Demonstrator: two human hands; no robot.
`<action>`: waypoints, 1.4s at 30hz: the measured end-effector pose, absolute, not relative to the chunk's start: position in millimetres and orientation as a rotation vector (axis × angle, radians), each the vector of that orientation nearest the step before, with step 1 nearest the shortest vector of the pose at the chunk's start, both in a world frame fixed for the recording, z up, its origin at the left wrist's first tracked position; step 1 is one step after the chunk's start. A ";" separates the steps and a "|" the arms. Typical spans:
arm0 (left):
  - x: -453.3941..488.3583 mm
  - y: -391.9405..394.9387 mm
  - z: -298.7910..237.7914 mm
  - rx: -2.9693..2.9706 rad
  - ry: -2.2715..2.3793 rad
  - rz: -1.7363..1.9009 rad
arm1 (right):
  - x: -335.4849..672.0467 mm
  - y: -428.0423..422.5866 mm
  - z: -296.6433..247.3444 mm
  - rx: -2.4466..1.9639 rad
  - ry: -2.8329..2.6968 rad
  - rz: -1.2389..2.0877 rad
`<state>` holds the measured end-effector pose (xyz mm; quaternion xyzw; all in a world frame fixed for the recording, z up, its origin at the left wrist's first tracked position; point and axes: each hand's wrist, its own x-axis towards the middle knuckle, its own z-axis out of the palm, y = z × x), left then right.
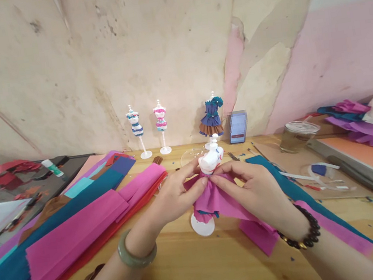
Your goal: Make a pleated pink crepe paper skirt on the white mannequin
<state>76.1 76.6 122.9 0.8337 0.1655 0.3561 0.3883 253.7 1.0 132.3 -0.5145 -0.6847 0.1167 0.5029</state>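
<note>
A small white mannequin [211, 158] on a round white base leans away from me in the middle of the table. Magenta crepe paper [204, 200] is gathered around its waist as a skirt, with a bit of teal at the hem. My left hand [176, 190] pinches the gathers at the waist from the left. From the right, my right hand [249, 184] pinches the same paper, thumb and fingers close to the other thumb. A loose end of the magenta strip trails under my right wrist onto the table.
Folded crepe paper [78, 238] in several colours lies left, with a glue stick [52, 168] behind. Two mannequins [161, 125] and a dressed one [211, 117] stand by the wall, near a phone [238, 127]. A lidded cup [298, 136] and teal paper [295, 189] are right.
</note>
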 end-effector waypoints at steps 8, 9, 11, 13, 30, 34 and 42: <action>74.8 73.0 125.2 2.118 0.475 0.850 | 253.1 3.6 127.3 -1.272 -1.643 0.242; 75.0 72.9 125.3 2.113 0.477 0.851 | 253.0 3.7 126.8 -1.269 -1.651 0.224; 75.8 72.9 125.2 2.103 0.486 0.864 | 252.5 3.3 126.1 -1.267 -1.659 0.196; 76.9 73.1 125.2 2.111 0.503 0.883 | 252.3 2.8 126.0 -1.276 -1.658 0.196; 75.2 78.3 127.3 2.201 0.558 0.880 | 266.1 -1.4 140.7 -1.416 -1.758 0.643; 75.3 78.2 127.2 2.210 0.562 0.868 | 266.6 -4.0 143.6 -1.395 -1.748 0.624; 74.1 72.9 131.7 2.193 0.535 0.830 | 262.3 -0.6 138.7 -1.337 -1.734 0.516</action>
